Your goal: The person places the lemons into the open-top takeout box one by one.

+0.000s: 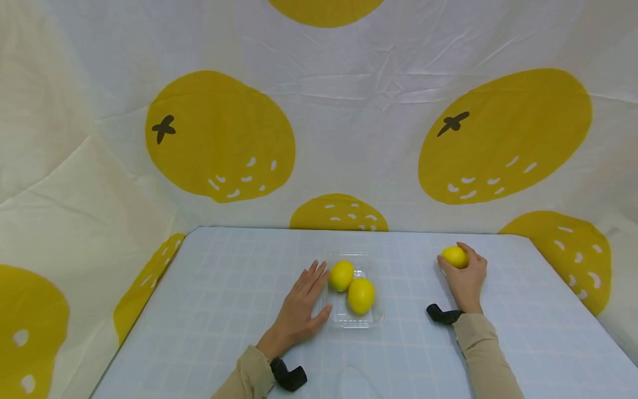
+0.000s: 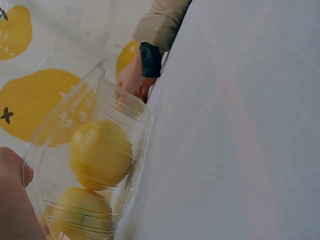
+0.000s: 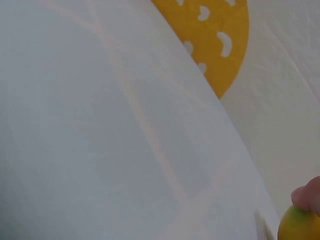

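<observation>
A clear plastic tray (image 1: 349, 321) lies on the table with two yellow lemons inside, one lemon (image 1: 341, 275) farther back and the other lemon (image 1: 361, 296) closer. My left hand (image 1: 298, 307) is at the tray's left side with its fingers extended; in the left wrist view the thumb (image 2: 17, 172) is at the tray's rim. Off to the right, my right hand (image 1: 467, 278) grips a third lemon (image 1: 454, 256) between thumb and fingers. Only part of that lemon (image 3: 299, 225) shows in the right wrist view, at the lower right corner.
A pale checked cloth (image 1: 224, 277) covers the table. Behind and at both sides hangs a white curtain (image 1: 359, 138) printed with big yellow fruit. Each wrist wears a black camera mount, the left mount (image 1: 289, 377) and the right mount (image 1: 442, 315).
</observation>
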Demonstrator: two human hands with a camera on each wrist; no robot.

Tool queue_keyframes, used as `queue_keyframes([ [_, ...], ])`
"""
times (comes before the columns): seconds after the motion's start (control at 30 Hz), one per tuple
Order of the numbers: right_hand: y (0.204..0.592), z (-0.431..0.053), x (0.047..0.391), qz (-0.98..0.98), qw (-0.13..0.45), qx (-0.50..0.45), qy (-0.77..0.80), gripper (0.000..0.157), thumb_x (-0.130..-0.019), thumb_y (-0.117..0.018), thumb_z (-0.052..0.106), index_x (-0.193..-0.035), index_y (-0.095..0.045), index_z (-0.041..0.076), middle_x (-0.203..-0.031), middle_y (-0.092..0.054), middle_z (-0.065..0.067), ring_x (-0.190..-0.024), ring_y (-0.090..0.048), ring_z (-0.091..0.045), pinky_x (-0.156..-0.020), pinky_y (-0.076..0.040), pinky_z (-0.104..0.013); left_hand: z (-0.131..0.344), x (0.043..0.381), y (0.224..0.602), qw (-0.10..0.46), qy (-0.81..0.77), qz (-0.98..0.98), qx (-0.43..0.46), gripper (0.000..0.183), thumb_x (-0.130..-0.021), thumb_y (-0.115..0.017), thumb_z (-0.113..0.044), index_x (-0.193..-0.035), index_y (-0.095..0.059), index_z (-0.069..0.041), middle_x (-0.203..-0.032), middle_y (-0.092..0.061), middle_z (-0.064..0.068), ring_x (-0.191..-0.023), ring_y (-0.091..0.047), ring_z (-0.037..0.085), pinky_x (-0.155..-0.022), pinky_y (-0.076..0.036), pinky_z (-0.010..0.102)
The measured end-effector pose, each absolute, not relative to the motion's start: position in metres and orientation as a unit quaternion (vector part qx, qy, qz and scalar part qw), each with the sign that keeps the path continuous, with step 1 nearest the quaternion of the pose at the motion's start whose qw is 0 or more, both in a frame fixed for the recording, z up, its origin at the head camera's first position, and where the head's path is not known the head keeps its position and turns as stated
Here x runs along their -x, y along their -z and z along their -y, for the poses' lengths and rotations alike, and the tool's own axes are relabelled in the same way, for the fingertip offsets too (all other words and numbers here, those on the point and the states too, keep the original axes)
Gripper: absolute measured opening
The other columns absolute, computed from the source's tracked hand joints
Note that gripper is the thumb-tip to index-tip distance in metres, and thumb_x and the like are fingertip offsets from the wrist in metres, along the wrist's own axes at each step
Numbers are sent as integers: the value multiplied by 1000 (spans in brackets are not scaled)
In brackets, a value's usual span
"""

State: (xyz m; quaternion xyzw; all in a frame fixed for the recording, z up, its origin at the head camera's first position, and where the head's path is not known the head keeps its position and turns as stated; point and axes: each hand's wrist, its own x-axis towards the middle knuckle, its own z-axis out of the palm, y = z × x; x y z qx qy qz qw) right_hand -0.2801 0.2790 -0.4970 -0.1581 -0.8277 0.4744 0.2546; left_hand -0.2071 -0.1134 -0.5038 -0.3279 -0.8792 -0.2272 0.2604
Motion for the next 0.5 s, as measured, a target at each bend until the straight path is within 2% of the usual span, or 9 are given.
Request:
queue_keyframes([
  [0.2, 492, -278, 281, 834, 258, 144, -466, 64, -79, -74, 30, -136, -49, 14, -127, -45, -20, -113, -40, -35, -95, -33, -50, 113, 206, 504, 262, 237, 875, 330, 65, -88, -43, -37, -141, -39, -1, -150, -32, 13, -139, -27, 32, -111, -24, 50],
  [0.3, 486, -275, 280, 831, 250, 143, -476, 66, -78, -74, 33, -136, -49, 16, -128, -46, -18, -114, -41, -32, -97, -34, -49, 112, 207, 504, 261, 242, 874, 329, 65, -88, -42, -38, -141, -39, -1, -150, -31, 12, -139, -27, 32, -111, -24, 51],
  [0.43, 474, -268, 276, 826, 237, 145, -490, 68, -77, -75, 37, -136, -48, 18, -131, -48, -12, -111, -45, -27, -91, -41, -35, 112, 207, 503, 259, 240, 877, 327, 64, -88, -42, -38, -141, -39, -1, -151, -31, 11, -139, -27, 31, -111, -24, 50],
  [0.5, 467, -263, 274, 821, 238, 142, -500, 68, -76, -76, 37, -136, -49, 18, -131, -49, -9, -107, -48, -25, -84, -43, -26, 113, 207, 503, 259, 236, 878, 328, 64, -88, -43, -37, -141, -39, -1, -151, -31, 11, -139, -27, 31, -111, -24, 50],
])
